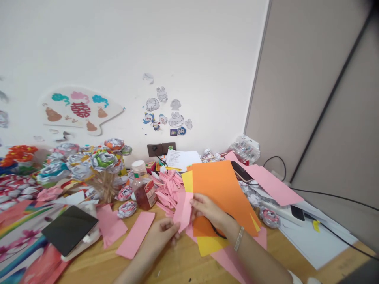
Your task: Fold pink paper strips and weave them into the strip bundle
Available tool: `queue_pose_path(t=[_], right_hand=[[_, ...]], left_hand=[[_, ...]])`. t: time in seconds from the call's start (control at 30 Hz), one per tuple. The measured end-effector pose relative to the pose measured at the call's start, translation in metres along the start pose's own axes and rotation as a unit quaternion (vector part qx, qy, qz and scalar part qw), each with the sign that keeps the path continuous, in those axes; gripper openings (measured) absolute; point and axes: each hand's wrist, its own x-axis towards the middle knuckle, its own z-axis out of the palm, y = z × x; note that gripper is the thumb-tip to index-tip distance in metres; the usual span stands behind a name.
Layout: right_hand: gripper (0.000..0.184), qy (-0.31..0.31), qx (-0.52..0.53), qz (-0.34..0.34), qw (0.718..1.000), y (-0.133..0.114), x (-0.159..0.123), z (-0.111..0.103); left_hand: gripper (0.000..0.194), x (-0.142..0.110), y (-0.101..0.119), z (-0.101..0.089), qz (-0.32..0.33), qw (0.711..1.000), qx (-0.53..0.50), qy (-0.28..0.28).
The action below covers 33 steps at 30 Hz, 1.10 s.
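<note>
A pink paper strip [182,209], creased lengthwise, is held up between my hands above the table. My right hand [209,213] pinches its right edge, thumb on the near face. The thumb and forefinger of my left hand [162,232] close on the lower left corner, with the other fingers curled. Beneath my right hand lies a stack of orange paper [216,185] with yellow sheets [209,245] under it. A black loop, perhaps a scissors handle [217,232], is partly hidden by my right wrist. A flat pink strip [136,235] lies left of my left hand.
Folded pink strips [170,187] are heaped behind my hands, beside a bottle of red liquid [144,191]. Paper flowers [103,161] and a dark tablet [70,228] are at left. A phone [241,171], white sheets [314,236] and black cables [334,197] lie at right.
</note>
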Motion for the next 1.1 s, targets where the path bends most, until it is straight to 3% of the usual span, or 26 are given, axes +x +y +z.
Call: queue_pose_path(t=[0.1, 0.23, 0.43, 0.53, 0.67, 0.8, 0.97, 1.1], right_hand=[[0.03, -0.029, -0.008, -0.006, 1.0, 0.005, 0.002, 0.001], [0.028, 0.013, -0.117, -0.059, 0.991, 0.015, 0.005, 0.005], [0.026, 0.021, -0.253, -0.08, 0.964, 0.023, 0.004, 0.015], [0.033, 0.028, -0.226, -0.078, 0.971, 0.022, 0.003, 0.018], [0.041, 0.002, -0.099, -0.046, 0.994, 0.019, 0.003, 0.02], [0.037, -0.02, -0.031, -0.021, 0.999, 0.016, 0.001, 0.023], [0.033, -0.022, -0.038, -0.021, 0.999, 0.018, 0.001, 0.026], [0.024, -0.001, -0.073, -0.064, 0.995, 0.02, 0.002, 0.027]], left_hand=[[0.033, 0.0, -0.001, 0.001, -0.014, 1.0, -0.026, 0.004], [0.033, -0.004, 0.003, 0.003, -0.025, 0.998, 0.035, -0.043], [0.034, -0.007, 0.021, -0.002, 0.065, 0.983, 0.149, 0.085], [0.031, -0.008, 0.023, -0.006, 0.095, 0.97, 0.193, 0.117], [0.028, -0.012, 0.021, -0.004, 0.12, 0.966, 0.21, 0.094], [0.028, -0.015, 0.021, -0.002, 0.142, 0.959, 0.227, 0.092], [0.031, -0.014, 0.02, -0.004, 0.129, 0.943, 0.29, 0.105], [0.03, -0.014, 0.017, -0.004, 0.126, 0.932, 0.326, 0.094]])
